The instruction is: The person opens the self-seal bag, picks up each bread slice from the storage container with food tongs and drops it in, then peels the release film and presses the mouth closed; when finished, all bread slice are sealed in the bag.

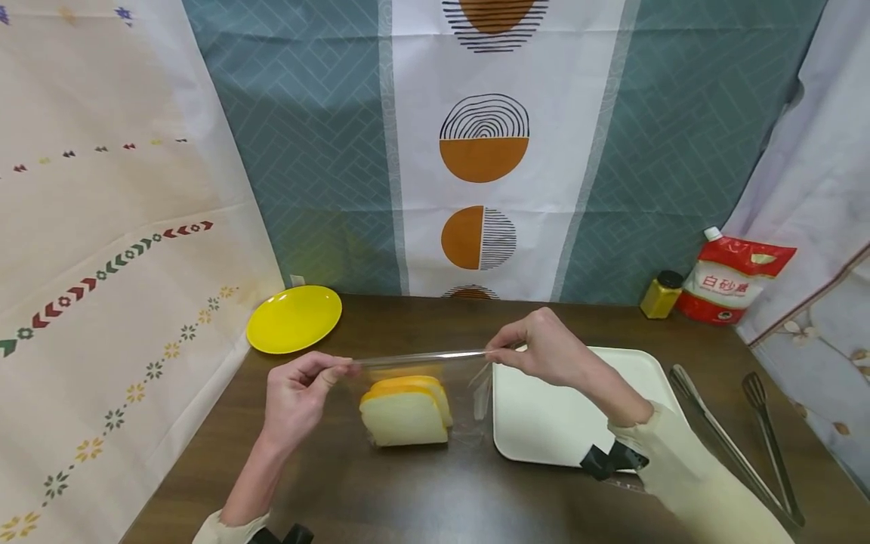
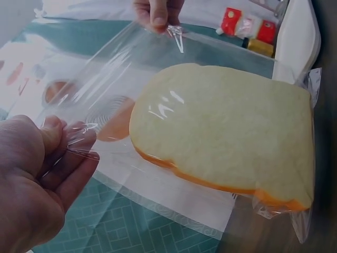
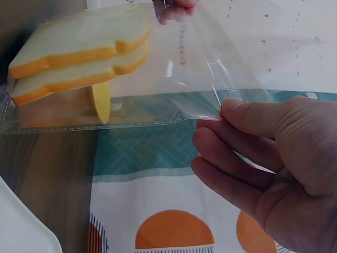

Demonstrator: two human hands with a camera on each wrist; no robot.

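A clear plastic bag (image 1: 465, 385) is stretched between my two hands over the dark table. Two slices of bread (image 1: 404, 419) with orange-yellow crusts stand upright in its lower part. In the head view my left hand (image 1: 297, 397) pinches the bag's top left corner between thumb and fingers. My right hand (image 1: 540, 347) pinches the top right corner. In the left wrist view one bread slice (image 2: 221, 132) faces the camera through the film, and creased film runs between the left thumb and fingers. Both slices show in the right wrist view, beside the right hand (image 3: 279, 153).
A white tray (image 1: 544, 423) lies right of the bag, partly beneath my right arm. Farther right are metal tongs (image 1: 720, 431) and a dark whisk-like utensil (image 1: 764, 415). A yellow plate (image 1: 294, 319), a yellow jar (image 1: 661, 295) and a red-white pouch (image 1: 734, 278) stand at the back.
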